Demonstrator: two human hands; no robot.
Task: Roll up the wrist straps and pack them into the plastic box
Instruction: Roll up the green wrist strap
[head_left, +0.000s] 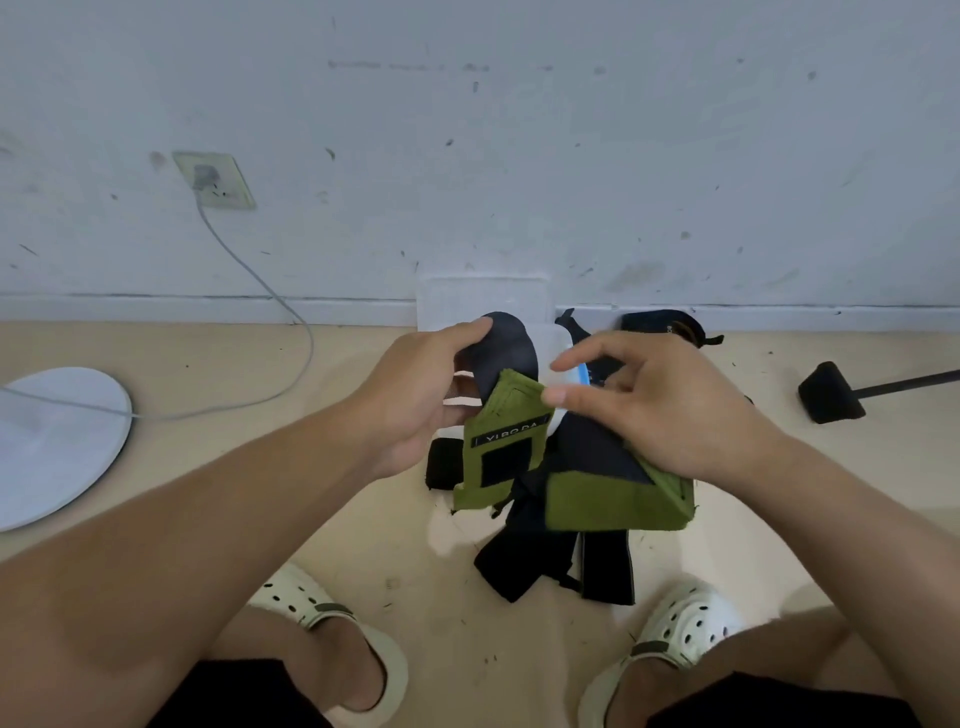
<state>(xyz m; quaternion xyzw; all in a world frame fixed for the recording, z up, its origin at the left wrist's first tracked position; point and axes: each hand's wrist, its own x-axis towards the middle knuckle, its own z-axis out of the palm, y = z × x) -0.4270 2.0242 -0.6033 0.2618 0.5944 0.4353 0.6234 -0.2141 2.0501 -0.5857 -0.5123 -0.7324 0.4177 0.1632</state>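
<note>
A green and black wrist strap (506, 441) with a white-lettered label hangs in the air between my hands. My left hand (415, 395) pinches its curved black end. A second green and black strap (613, 493) droops under my right hand (660, 405), which holds it from above with the thumb and forefinger extended toward the first strap. Their black tails (524, 566) trail onto the floor. The clear plastic box (558, 348) sits on the floor just behind the straps, mostly hidden by them. Its lid (483, 301) leans against the wall.
More black straps (662, 322) lie by the wall at the right. A black padded foot on a rod (831, 397) sits far right. A white round base (57, 441) with a grey cable running to a wall socket (213, 179) lies left. My two white clogs (332, 623) are below.
</note>
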